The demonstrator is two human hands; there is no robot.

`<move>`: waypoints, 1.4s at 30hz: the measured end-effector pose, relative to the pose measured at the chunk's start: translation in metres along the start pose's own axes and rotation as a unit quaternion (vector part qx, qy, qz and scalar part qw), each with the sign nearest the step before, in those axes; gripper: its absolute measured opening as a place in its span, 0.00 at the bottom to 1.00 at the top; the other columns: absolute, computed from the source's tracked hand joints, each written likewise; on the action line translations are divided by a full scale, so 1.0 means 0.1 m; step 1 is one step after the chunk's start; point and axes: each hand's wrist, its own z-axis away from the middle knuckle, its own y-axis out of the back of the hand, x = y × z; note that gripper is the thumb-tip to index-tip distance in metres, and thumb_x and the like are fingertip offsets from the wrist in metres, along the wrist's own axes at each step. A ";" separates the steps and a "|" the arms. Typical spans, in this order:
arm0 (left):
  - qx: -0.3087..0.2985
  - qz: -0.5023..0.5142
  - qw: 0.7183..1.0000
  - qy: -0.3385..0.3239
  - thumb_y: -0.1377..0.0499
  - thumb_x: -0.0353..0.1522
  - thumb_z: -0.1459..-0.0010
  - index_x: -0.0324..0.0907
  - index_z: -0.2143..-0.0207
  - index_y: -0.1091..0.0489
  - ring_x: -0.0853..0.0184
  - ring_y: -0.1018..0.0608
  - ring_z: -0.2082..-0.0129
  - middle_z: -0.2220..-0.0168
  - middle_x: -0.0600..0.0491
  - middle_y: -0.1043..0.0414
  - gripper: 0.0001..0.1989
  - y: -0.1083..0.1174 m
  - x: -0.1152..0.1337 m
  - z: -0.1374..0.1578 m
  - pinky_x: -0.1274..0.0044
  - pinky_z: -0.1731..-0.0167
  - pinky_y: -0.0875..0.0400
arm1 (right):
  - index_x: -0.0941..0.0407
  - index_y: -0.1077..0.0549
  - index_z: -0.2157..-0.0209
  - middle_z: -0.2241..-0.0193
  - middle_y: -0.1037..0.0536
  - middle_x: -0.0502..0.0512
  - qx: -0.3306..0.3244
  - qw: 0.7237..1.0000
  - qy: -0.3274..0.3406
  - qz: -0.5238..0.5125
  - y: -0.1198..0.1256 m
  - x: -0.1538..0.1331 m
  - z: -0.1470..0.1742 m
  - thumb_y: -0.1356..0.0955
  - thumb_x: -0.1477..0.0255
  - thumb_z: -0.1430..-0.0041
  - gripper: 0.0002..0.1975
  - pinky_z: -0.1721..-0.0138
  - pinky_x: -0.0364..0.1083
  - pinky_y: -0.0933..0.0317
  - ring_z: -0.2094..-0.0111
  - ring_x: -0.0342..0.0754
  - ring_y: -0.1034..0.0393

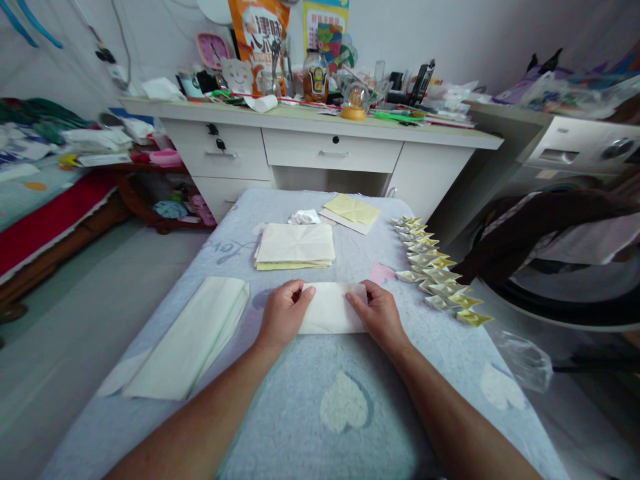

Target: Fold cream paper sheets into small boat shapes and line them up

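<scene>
A white sheet of paper [333,310], folded into a wide rectangle, lies on the cloth-covered table in front of me. My left hand [287,308] grips its left end, thumb on top and fingers curled behind. At the right end my right hand [381,312] pinches it the same way. Just beyond is a stack of creased white and yellow paper [296,244]. Folded paper boats [435,267], white and yellow, stand in rows to the right of my right hand. Left of my left hand rests a long folded pile of pale paper [193,340].
Creased yellow and white sheets [353,212] and a crumpled white paper [304,217] lie at the table's far end. Behind stands a white desk [333,143] crowded with jars and packets. A washing machine [580,153] is at the right, a bed [55,220] at the left.
</scene>
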 end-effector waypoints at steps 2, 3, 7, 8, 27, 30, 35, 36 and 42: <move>-0.002 -0.053 0.999 -0.013 0.46 0.39 0.41 0.41 0.73 0.31 0.70 0.34 0.77 0.79 0.58 0.36 0.13 -0.01 0.03 -0.01 0.80 0.77 0.46 | 0.56 0.33 0.74 0.80 0.35 0.46 0.010 0.998 0.004 0.059 0.00 -0.01 0.00 0.34 0.65 0.45 0.10 0.75 0.41 0.52 0.77 0.42 0.42; -0.002 -0.082 0.996 -0.019 0.47 0.38 0.41 0.41 0.73 0.32 0.70 0.34 0.77 0.79 0.58 0.36 0.12 -0.01 0.05 -0.01 0.80 0.77 0.46 | 0.56 0.33 0.74 0.80 0.35 0.46 0.012 0.996 0.006 0.085 0.00 -0.01 0.00 0.34 0.66 0.44 0.09 0.75 0.41 0.52 0.77 0.42 0.42; -0.007 -0.197 0.979 -0.049 0.47 0.33 0.41 0.42 0.71 0.34 0.69 0.32 0.75 0.77 0.57 0.34 0.07 -0.03 0.11 -0.02 0.78 0.74 0.45 | 0.56 0.31 0.66 0.76 0.30 0.49 0.014 0.989 0.012 0.148 -0.01 -0.01 -0.02 0.35 0.69 0.44 0.06 0.73 0.42 0.50 0.75 0.44 0.38; -0.011 -0.221 0.973 -0.059 0.47 0.33 0.41 0.42 0.71 0.34 0.68 0.31 0.74 0.76 0.56 0.34 0.07 -0.04 0.11 -0.02 0.78 0.73 0.44 | 0.56 0.31 0.63 0.74 0.29 0.50 0.015 0.987 0.010 0.157 -0.02 0.00 -0.02 0.35 0.70 0.45 0.08 0.72 0.42 0.49 0.74 0.45 0.37; -0.023 -0.390 0.916 -0.086 0.46 0.33 0.40 0.42 0.68 0.33 0.60 0.27 0.64 0.67 0.50 0.28 0.05 -0.07 0.09 -0.04 0.72 0.64 0.42 | 0.57 0.35 0.54 0.78 0.30 0.47 0.025 0.972 -0.009 0.231 -0.06 0.05 -0.07 0.34 0.70 0.45 0.16 0.69 0.43 0.49 0.75 0.46 0.35; -0.023 -0.392 0.916 -0.085 0.46 0.33 0.40 0.42 0.68 0.33 0.60 0.28 0.64 0.67 0.49 0.28 0.06 -0.07 0.08 -0.04 0.72 0.64 0.42 | 0.57 0.35 0.54 0.78 0.30 0.47 0.026 0.972 -0.011 0.233 -0.06 0.06 -0.06 0.33 0.70 0.46 0.17 0.69 0.43 0.49 0.75 0.46 0.35; -0.023 -0.383 0.920 -0.084 0.45 0.33 0.40 0.42 0.69 0.33 0.61 0.28 0.64 0.67 0.49 0.29 0.05 -0.07 0.08 -0.04 0.73 0.63 0.41 | 0.58 0.36 0.54 0.77 0.30 0.47 0.021 0.974 -0.008 0.223 -0.06 0.07 -0.06 0.34 0.70 0.46 0.17 0.69 0.43 0.49 0.75 0.45 0.36; -0.023 -0.381 0.921 -0.082 0.45 0.33 0.41 0.42 0.69 0.33 0.61 0.28 0.64 0.67 0.50 0.29 0.05 -0.07 0.08 -0.04 0.73 0.64 0.41 | 0.58 0.36 0.54 0.77 0.30 0.47 0.021 0.975 -0.005 0.222 -0.06 0.08 -0.06 0.34 0.70 0.46 0.17 0.69 0.44 0.49 0.75 0.45 0.36; -0.018 -0.333 0.939 -0.082 0.44 0.31 0.43 0.42 0.72 0.33 0.62 0.29 0.67 0.70 0.51 0.30 0.05 -0.06 0.08 -0.05 0.74 0.66 0.41 | 0.57 0.35 0.54 0.76 0.31 0.46 0.024 0.982 -0.003 0.187 -0.06 0.10 -0.05 0.34 0.71 0.48 0.18 0.69 0.43 0.48 0.75 0.45 0.37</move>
